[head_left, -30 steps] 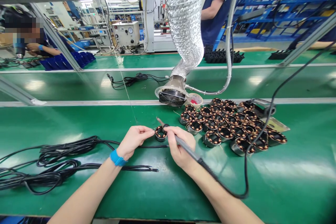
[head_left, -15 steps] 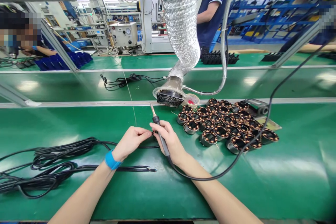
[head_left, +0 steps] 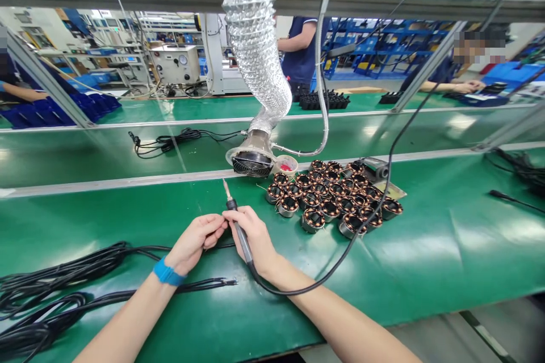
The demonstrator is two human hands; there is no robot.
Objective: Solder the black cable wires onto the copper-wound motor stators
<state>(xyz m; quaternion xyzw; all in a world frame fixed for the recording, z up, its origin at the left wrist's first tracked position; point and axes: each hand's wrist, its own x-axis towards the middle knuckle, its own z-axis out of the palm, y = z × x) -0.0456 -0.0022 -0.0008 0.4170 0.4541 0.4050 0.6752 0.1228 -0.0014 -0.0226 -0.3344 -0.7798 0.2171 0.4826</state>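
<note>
Change noted: the view has swung, so bench items sit further left in the frame than half a second ago. The copper-wound ring visible between the hands one second ago is now out of sight, presumably behind the fingers. The soldering iron (head_left: 243, 243), then lying across with its tip beside that ring, now stands steeper, left of centre in the frame. Judged effect: no heat is being applied, since its tip touches nothing visible.

Orientation: the iron's long axis slants steeply from lower right to upper left; the tip points toward the top of the frame, passing left of the fan (head_left: 252, 165) (grille outward, motion not discernible).

Hands: the right hand (head_left: 258, 243) grasps the iron's handle. The left hand (head_left: 191, 243) has its fingertips drawn together against the right's; whether they pinch anything cannot be told.
</note>
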